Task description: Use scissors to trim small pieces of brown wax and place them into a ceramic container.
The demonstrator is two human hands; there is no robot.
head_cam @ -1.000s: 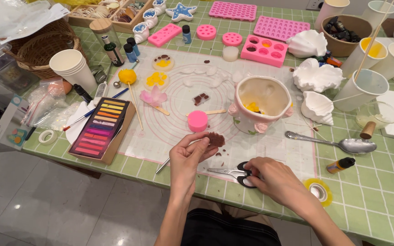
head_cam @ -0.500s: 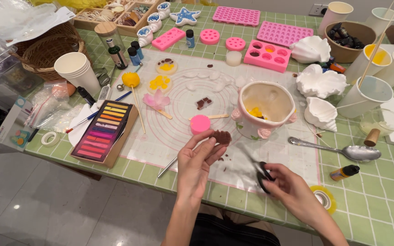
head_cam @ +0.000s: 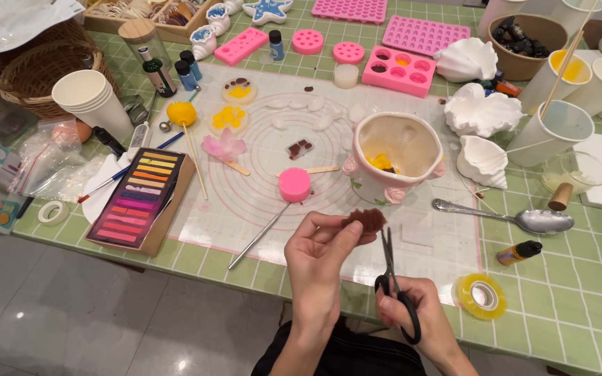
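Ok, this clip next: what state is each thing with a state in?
Left hand: pinching the small brown piece.
Right hand: gripping black-handled scissors, blades nearly closed beside the piece.
Cream ceramic pot: upright, yellow bits inside.
Yellow tape roll: lying flat.
Metal spoon: lying unused.

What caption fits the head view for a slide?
Left hand pinches a brown piece while right hand points black scissors at it.

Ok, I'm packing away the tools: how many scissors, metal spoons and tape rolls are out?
Scissors, in the right hand: 1
Metal spoon: 1
Tape rolls, one yellow, one white: 2
Total: 4
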